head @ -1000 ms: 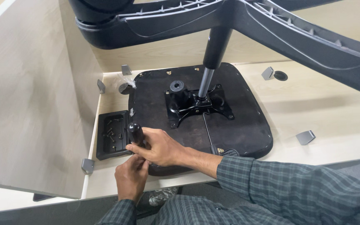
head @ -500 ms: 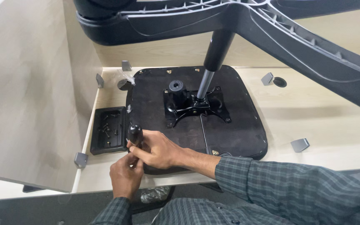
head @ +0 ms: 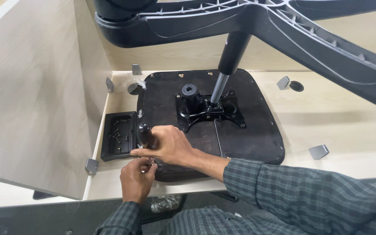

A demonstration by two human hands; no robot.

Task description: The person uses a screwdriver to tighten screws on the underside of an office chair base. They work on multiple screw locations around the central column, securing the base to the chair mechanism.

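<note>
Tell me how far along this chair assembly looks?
Done, it seems: the metal plate sits on the upturned seat, with the post and star base standing in it. In hand: the right hand grips a black-handled tool at the seat's near edge while the left hand pinches something small beside it. Left: loose screws still lie in the black tray.

I see a black, rounded-handle screwdriver [head: 145, 135] standing nearly upright at the front left edge of the black, rounded-square chair seat base [head: 249, 126], which lies underside up. Just below the handle, by that same front left edge, sits a small metal fastener [head: 152, 161], too small to make out clearly.
</note>
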